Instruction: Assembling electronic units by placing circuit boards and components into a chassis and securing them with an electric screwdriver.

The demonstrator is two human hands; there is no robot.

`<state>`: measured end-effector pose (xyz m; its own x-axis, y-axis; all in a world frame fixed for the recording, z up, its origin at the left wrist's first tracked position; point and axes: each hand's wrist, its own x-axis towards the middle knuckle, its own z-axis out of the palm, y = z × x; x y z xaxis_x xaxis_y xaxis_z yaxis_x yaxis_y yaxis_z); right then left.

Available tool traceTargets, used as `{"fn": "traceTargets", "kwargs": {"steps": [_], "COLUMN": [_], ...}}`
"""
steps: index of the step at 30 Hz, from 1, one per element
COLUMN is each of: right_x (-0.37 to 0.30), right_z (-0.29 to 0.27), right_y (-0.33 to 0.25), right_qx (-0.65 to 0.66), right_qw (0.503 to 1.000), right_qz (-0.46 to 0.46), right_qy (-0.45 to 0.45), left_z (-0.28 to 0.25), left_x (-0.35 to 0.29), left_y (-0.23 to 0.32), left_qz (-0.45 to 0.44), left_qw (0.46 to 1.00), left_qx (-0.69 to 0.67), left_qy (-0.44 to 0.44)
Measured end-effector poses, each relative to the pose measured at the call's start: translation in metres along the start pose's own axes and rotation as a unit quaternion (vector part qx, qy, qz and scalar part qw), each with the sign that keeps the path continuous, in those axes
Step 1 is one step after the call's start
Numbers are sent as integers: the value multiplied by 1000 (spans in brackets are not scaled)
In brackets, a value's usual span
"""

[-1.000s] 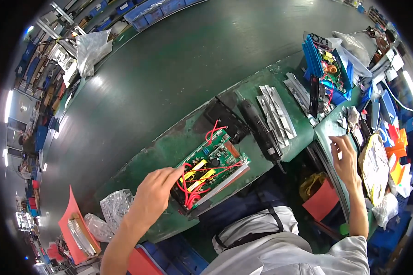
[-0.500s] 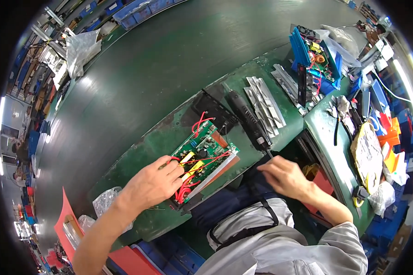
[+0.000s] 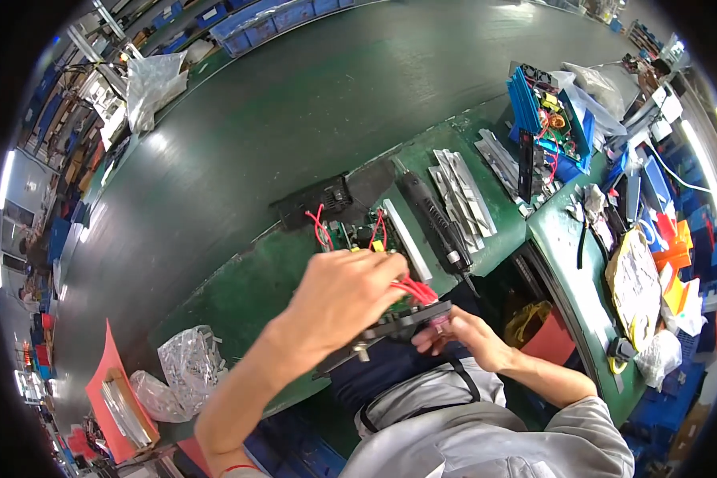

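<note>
A green circuit board (image 3: 361, 237) with red wires, a yellow part and a pale metal strip (image 3: 407, 243) stands tilted over the bench. My left hand (image 3: 346, 291) is closed over it, fingers curled round its near part beside a bundle of red wires (image 3: 417, 289). At the board's near end is a black end panel (image 3: 402, 323) with a metal stud projecting below. My right hand (image 3: 466, 338) is closed at the panel's right end, thumb and fingers round a reddish, knob-like part there. Its exact grip is blurred.
An electric screwdriver (image 3: 434, 219) lies right of the board, beside silvery metal strips (image 3: 464, 199). A black panel (image 3: 315, 201) lies behind. Clear plastic bags (image 3: 190, 362) sit at the left, and an open blue casing (image 3: 526, 103) with electronics stands at the far right.
The board has been turned and tilted, its near end swinging right. My left hand has moved right with it. My right hand has left the screwdriver's tip and come to the end panel.
</note>
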<state>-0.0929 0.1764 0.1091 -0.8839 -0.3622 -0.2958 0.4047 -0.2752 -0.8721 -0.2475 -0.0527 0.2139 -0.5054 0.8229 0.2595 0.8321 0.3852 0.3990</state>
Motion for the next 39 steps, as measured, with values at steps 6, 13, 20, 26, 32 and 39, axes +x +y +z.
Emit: {"fn": "traceTargets", "kwargs": {"steps": [6,13,20,26,32,39], "right_x": [6,17,23,21,44,111], "right_z": [2,21,24,2,-23,-35], "right_y": [24,16,11,16,-36,-99], "right_qx": [171,99,110,112,-49,-271], "right_qw": [974,932,927,935,973,959], "right_qz": [-95,-21,-7,-44,10,77], "right_qy": [111,347,358,334,223,30], "left_z": [60,23,27,6,-14,20], "left_x": [5,32,-14,-43,-89,-135], "left_y": [27,-38,-164,-122,-38,-8], "left_qz": [-88,-210,-430,-374,-244,-291], "left_qw": [990,960,902,918,897,865], "left_qx": [-99,-65,-41,-47,176,210], "left_qy": [48,175,15,127,324,351]}}
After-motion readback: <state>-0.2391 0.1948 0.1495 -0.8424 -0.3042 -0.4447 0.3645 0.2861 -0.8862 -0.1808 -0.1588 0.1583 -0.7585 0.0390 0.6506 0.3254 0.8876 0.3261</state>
